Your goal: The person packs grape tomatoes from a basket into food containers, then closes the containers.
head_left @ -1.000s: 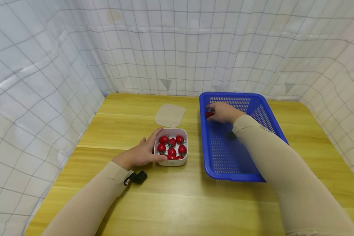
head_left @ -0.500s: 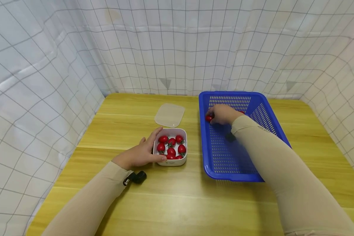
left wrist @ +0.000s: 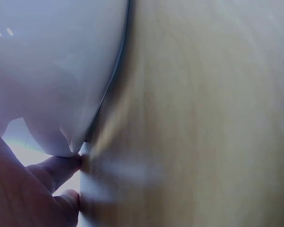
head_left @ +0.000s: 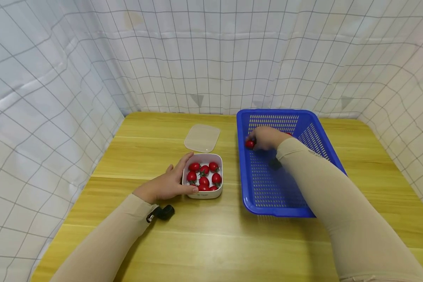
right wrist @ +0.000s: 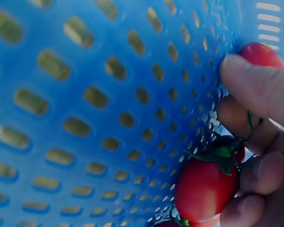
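Note:
In the head view, a white square container (head_left: 216, 194) holds several small red tomatoes (head_left: 203, 181). My left hand (head_left: 167, 184) holds it from the left, thumb along the front wall and a finger at the back corner. The left wrist view shows its smooth pale side (left wrist: 52, 61) beside those fingers. My right hand (head_left: 266, 138) reaches inside a blue plastic basket (head_left: 246, 180). In the right wrist view its bent fingers touch a red tomato (right wrist: 206, 189) with a green calyx. Another tomato (right wrist: 261, 54) lies behind the thumb. Whether the hand grips one is hidden.
A translucent lid (head_left: 202, 138) lies flat behind the container on the wooden table (head_left: 197, 243). The basket's slotted walls rise around my right hand. Grid-patterned white curtains (head_left: 215, 58) stand behind the table and at both sides.
Inside the basket my right hand has shifted slightly toward me, and the tomato at its fingertips has moved the same way. A bit of red shows behind the right wrist. My left hand stays put.

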`<state>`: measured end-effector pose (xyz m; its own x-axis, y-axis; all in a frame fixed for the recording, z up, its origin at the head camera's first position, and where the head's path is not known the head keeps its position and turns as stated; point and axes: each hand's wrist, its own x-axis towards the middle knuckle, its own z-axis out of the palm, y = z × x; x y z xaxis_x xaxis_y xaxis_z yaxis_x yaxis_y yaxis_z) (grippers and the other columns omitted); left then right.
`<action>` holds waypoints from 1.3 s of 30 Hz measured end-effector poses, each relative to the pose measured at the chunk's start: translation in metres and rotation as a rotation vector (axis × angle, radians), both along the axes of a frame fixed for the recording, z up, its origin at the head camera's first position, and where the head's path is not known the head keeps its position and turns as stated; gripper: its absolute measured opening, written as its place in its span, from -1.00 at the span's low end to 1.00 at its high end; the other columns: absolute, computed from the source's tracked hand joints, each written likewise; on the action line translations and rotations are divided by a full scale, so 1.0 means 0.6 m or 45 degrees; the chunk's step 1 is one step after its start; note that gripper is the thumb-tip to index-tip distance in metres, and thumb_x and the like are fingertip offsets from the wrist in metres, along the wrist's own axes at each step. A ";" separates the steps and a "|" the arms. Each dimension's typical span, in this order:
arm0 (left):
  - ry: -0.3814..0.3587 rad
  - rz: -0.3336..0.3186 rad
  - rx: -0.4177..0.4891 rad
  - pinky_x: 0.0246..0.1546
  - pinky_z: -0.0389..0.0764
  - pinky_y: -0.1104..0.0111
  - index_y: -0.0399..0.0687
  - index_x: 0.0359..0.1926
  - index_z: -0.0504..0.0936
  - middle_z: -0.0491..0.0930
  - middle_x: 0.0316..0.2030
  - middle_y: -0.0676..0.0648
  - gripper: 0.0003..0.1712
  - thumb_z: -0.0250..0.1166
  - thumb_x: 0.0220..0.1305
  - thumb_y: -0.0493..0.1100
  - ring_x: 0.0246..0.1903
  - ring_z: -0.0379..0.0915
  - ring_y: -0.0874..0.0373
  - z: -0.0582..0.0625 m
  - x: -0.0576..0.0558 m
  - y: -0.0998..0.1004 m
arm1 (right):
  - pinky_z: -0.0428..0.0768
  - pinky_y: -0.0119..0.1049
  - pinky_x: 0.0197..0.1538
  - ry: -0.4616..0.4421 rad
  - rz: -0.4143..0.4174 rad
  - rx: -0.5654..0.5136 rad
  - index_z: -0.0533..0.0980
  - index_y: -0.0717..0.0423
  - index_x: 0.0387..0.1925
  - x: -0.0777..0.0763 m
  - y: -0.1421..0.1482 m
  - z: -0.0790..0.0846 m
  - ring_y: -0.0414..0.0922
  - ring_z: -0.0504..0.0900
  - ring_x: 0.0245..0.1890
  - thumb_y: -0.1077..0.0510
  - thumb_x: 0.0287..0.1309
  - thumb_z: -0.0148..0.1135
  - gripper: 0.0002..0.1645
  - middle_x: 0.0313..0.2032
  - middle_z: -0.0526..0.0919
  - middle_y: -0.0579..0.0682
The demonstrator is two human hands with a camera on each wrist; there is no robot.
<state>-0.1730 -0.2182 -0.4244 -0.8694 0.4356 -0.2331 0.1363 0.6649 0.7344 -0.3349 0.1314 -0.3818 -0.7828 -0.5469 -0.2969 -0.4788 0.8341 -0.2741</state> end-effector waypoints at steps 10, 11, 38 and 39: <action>0.008 -0.001 0.013 0.59 -0.55 -0.25 0.22 0.71 -0.35 -0.07 0.69 -0.15 0.40 0.46 0.21 0.31 0.64 -0.04 -0.30 0.000 -0.001 -0.001 | 0.57 0.04 0.30 -0.001 0.007 0.027 0.62 0.17 0.29 -0.002 0.002 0.000 0.08 0.67 0.06 0.08 0.29 0.47 -0.43 0.09 0.74 0.19; 0.007 -0.001 0.016 0.59 -0.55 -0.25 0.22 0.71 -0.35 -0.06 0.69 -0.14 0.40 0.46 0.21 0.31 0.64 -0.05 -0.29 0.000 0.000 -0.001 | 0.57 0.04 0.28 0.001 0.011 0.029 0.61 0.17 0.29 -0.002 0.002 0.001 0.07 0.66 0.04 0.07 0.30 0.46 -0.43 0.07 0.75 0.18; 0.005 0.000 0.001 0.59 -0.52 -0.27 0.23 0.71 -0.35 -0.07 0.69 -0.15 0.39 0.45 0.22 0.31 0.65 -0.10 -0.33 0.006 0.003 0.001 | 0.57 0.06 0.26 0.008 0.036 -0.053 0.62 0.04 0.29 0.008 -0.001 0.018 0.05 0.67 0.01 0.09 0.37 0.38 -0.51 0.01 0.75 0.12; 0.003 0.002 -0.001 0.59 -0.51 -0.28 0.24 0.71 -0.35 -0.07 0.69 -0.15 0.39 0.45 0.22 0.32 0.65 -0.12 -0.34 0.005 0.003 0.001 | 0.57 0.05 0.24 0.004 0.037 -0.064 0.63 0.04 0.28 0.010 -0.002 0.020 0.04 0.66 -0.01 0.10 0.37 0.38 -0.52 -0.01 0.75 0.11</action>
<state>-0.1713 -0.2178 -0.4213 -0.8708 0.4338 -0.2312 0.1370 0.6659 0.7334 -0.3292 0.1303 -0.3697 -0.7671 -0.5838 -0.2661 -0.5036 0.8049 -0.3140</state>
